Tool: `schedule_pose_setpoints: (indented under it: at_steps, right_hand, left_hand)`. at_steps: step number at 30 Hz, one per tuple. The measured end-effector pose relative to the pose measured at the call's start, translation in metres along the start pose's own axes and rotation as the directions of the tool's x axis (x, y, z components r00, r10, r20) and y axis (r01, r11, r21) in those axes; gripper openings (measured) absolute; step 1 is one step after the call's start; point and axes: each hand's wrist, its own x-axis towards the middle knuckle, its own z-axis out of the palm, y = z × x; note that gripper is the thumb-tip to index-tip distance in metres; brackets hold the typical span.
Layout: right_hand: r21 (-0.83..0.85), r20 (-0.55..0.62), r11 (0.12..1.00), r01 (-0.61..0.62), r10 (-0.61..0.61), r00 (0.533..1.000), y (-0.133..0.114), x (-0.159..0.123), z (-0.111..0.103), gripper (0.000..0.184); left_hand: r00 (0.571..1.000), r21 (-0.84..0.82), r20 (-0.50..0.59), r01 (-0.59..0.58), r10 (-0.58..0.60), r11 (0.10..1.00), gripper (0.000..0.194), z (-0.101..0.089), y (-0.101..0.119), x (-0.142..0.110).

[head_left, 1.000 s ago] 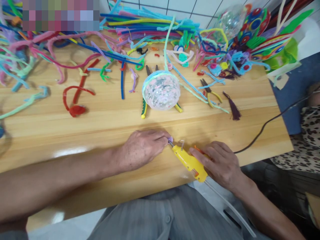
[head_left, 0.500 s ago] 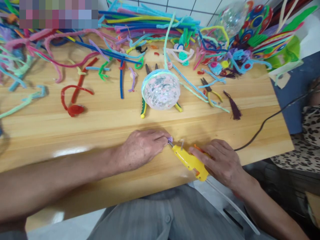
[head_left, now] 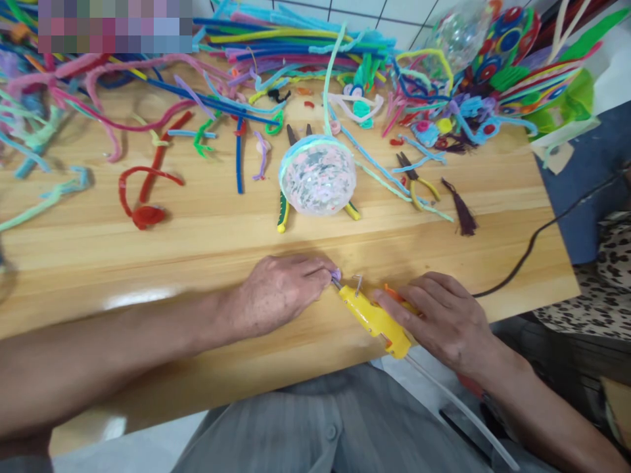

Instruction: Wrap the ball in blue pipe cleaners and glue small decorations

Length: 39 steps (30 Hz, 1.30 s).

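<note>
My right hand [head_left: 446,322] grips a yellow hot glue gun [head_left: 371,315] with an orange trigger; a long pale glue stick [head_left: 461,407] trails out of its back end. The gun's metal nozzle touches or nearly touches a small purple piece [head_left: 336,273] pinched in the fingertips of my left hand [head_left: 283,289]. Most of that piece is hidden by the fingers, so its kind does not show. Beyond my hands a clear dome [head_left: 318,177] rimmed with blue and mint pipe cleaners rests over green-and-yellow-handled pliers [head_left: 282,213].
Small yellow-handled pliers [head_left: 417,180] and a dark tassel [head_left: 461,207] lie to the right. A red pipe-cleaner shape [head_left: 148,217] is at left. Bundled pipe cleaners [head_left: 296,39] line the back. A black cord [head_left: 522,259] crosses the table's right edge.
Both hands keep almost the same place, with the nozzle still at the purple piece. My right hand and the gun's rear have shifted very slightly.
</note>
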Motion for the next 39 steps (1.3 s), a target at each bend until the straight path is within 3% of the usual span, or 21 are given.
schedule_pose_setpoints:
  at_steps: [39]
  right_hand:
    - [0.052,-0.012,0.998,-0.027,0.027,1.000,-0.0005,-0.0025,0.0057,0.028]
  left_hand:
    - [1.000,0.019,0.015,-0.002,0.001,1.000,0.020,-0.0001,0.0009,-0.0003]
